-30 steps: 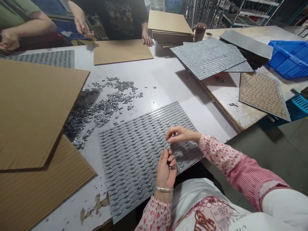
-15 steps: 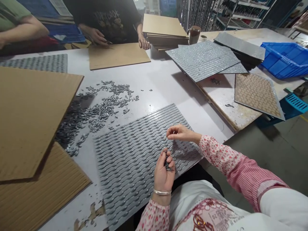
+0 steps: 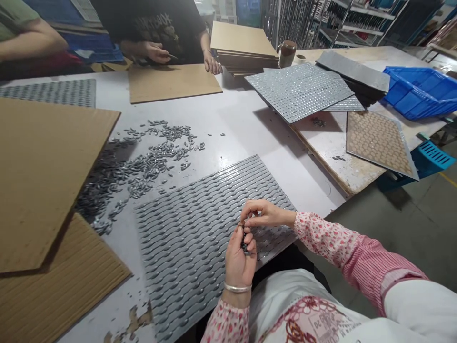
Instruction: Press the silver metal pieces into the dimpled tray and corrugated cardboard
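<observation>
A grey ridged sheet [image 3: 200,238] with wavy rows of raised oval bumps lies on the table in front of me. My left hand [image 3: 241,255], with a bangle at the wrist, is curled around several small dark grey pieces over the sheet's right part. The fingertips of my right hand [image 3: 262,213] are pinched together at the top of my left fingers; whatever is between them is too small to make out. Beyond the sheet's far left edge spreads a loose pile of similar grey oval pieces [image 3: 143,164].
Cardboard sheets [image 3: 46,176] overhang the left side. Across the white table [image 3: 235,121], a person's hand [image 3: 213,63] rests by a brown board [image 3: 171,83]. Stacked boards [image 3: 244,40], a brown mug [image 3: 287,53], grey sheets [image 3: 303,90] and a blue basket [image 3: 421,93] stand farther back.
My right hand has moved down and left from above the sheet to my left fingertips. My left hand stays curled around its pieces. The person across has shifted a hand.
</observation>
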Demonstrator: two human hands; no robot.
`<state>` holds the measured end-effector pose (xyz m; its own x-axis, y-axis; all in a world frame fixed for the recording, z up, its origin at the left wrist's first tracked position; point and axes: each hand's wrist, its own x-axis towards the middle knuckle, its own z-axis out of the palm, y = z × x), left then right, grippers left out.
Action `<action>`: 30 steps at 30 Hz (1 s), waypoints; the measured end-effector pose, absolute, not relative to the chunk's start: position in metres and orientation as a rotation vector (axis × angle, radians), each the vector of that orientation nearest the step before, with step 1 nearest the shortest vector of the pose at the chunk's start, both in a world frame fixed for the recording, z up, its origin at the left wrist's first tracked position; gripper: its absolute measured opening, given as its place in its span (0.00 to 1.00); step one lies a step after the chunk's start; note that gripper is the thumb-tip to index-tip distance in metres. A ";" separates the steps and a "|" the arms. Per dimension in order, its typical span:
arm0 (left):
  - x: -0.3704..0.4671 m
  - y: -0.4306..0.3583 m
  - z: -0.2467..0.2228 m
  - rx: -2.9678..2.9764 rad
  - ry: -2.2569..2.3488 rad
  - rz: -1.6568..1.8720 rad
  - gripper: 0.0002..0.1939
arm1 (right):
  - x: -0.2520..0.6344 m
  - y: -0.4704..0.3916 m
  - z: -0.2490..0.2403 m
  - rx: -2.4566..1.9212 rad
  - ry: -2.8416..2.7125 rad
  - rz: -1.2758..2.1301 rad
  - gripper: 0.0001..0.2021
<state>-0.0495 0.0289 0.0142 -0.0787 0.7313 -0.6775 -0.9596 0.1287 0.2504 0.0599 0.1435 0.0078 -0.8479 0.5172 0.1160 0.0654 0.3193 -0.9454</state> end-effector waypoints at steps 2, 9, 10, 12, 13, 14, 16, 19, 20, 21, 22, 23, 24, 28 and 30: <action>-0.050 0.029 0.014 -0.366 0.820 1.444 0.07 | 0.059 0.144 0.008 -0.470 -2.228 1.507 0.08; -0.052 0.030 0.016 -0.426 0.800 1.393 0.09 | 0.053 0.150 0.004 -0.524 -2.142 1.588 0.08; -0.054 0.030 0.016 -0.418 0.807 1.386 0.10 | 0.054 0.157 0.001 -0.616 -2.068 1.609 0.08; -0.055 0.029 0.016 -0.389 0.816 1.375 0.12 | 0.056 0.178 -0.005 -0.833 -1.960 1.545 0.09; -0.056 0.028 0.015 -0.376 0.812 1.374 0.13 | 0.059 0.190 -0.009 -0.941 -1.958 1.451 0.09; -0.056 0.028 0.015 -0.371 0.802 1.372 0.12 | 0.061 0.202 -0.012 -1.029 -2.004 1.336 0.08; -0.054 0.026 0.014 -0.392 0.780 1.358 0.10 | 0.065 0.223 -0.019 -1.138 -2.161 1.124 0.08; -0.051 0.025 0.013 -0.445 0.763 1.319 0.07 | 0.066 0.239 -0.025 -1.202 -2.327 0.958 0.07; -0.050 0.025 0.013 -0.448 0.762 1.312 0.07 | 0.066 0.240 -0.026 -1.210 -2.355 0.936 0.06; -0.049 0.025 0.013 -0.447 0.767 1.308 0.07 | 0.065 0.241 -0.027 -1.212 -2.382 0.917 0.05; -0.048 0.024 0.013 -0.441 0.777 1.306 0.07 | 0.064 0.241 -0.029 -1.205 -2.414 0.896 0.04; -0.048 0.024 0.012 -0.432 0.786 1.306 0.07 | 0.063 0.241 -0.030 -1.194 -2.450 0.866 0.04; -0.047 0.024 0.012 -0.418 0.794 1.307 0.07 | 0.062 0.241 -0.032 -1.183 -2.487 0.822 0.04; -0.047 0.022 0.008 -0.336 0.802 1.326 0.06 | 0.060 0.244 -0.040 -1.187 -2.566 0.631 0.04; -0.046 0.021 0.006 -0.300 0.804 1.348 0.06 | 0.060 0.241 -0.039 -1.205 -2.533 0.607 0.04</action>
